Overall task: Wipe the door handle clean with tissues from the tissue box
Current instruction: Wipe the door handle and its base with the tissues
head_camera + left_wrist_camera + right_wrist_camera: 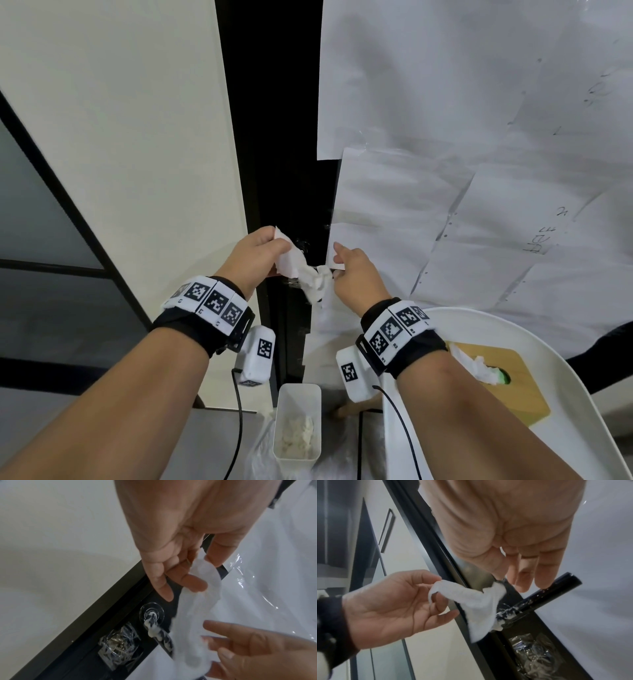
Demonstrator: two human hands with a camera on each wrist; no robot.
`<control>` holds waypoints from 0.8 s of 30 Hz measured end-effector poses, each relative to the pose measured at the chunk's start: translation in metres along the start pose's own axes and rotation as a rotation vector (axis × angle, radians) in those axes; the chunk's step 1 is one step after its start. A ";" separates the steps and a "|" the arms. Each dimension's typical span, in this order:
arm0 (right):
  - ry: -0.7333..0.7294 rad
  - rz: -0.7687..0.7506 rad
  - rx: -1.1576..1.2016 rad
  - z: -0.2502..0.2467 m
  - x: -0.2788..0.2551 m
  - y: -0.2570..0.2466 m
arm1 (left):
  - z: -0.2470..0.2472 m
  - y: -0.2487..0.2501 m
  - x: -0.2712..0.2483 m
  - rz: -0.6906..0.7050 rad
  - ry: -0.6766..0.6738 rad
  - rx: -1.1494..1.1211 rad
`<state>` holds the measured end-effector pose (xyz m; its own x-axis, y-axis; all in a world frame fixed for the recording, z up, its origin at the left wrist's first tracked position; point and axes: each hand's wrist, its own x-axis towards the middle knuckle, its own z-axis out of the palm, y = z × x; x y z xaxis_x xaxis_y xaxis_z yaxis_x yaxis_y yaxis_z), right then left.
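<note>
At the black door frame, a white tissue (301,274) is held stretched between both hands, just in front of the door handle (539,601). The left hand (258,255) is closed in a pinch on the tissue's upper end, thumb against fingertips, as the right wrist view shows plainly. The right hand (354,274) is closed on the other end between thumb and forefinger, with the remaining fingers (544,574) held straight above the lever. The handle, a black lever on a round base, is seen smeared with white foam-like residue along its inner half and around the base; the outer end appears mostly clean. The tissue's lower edge touches the soiled part near the base.

The step in hand is judged to be the wiping itself, at an early point, since most of the residue is still in place. The next move is judged to call for the tissue to be wrapped round the lever and drawn along it, with pressure kept on the base, where the deposit is thickest.

The tissue box (496,380) is found on the white chair (568,342) at the right, a fresh tissue standing out of its slot. A white bin (297,425) holding crumpled tissues is noted on the floor below the handle.
</note>
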<state>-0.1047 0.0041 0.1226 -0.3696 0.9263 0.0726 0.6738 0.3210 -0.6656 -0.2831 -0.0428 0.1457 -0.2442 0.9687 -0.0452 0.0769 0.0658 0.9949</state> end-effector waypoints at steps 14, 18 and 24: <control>-0.226 -0.102 0.515 0.004 -0.010 -0.011 | 0.002 0.016 -0.010 -0.013 -0.118 0.032; -0.145 -0.108 0.511 0.002 -0.013 -0.010 | -0.002 0.010 -0.010 -0.068 -0.036 -0.005; 0.014 -0.042 0.579 -0.003 -0.011 -0.014 | 0.002 -0.007 -0.014 -0.209 0.115 -0.012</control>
<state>-0.1081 -0.0105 0.1333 -0.3775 0.9188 0.1149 0.1978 0.2012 -0.9594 -0.2785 -0.0562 0.1392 -0.3625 0.9004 -0.2404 0.0019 0.2587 0.9660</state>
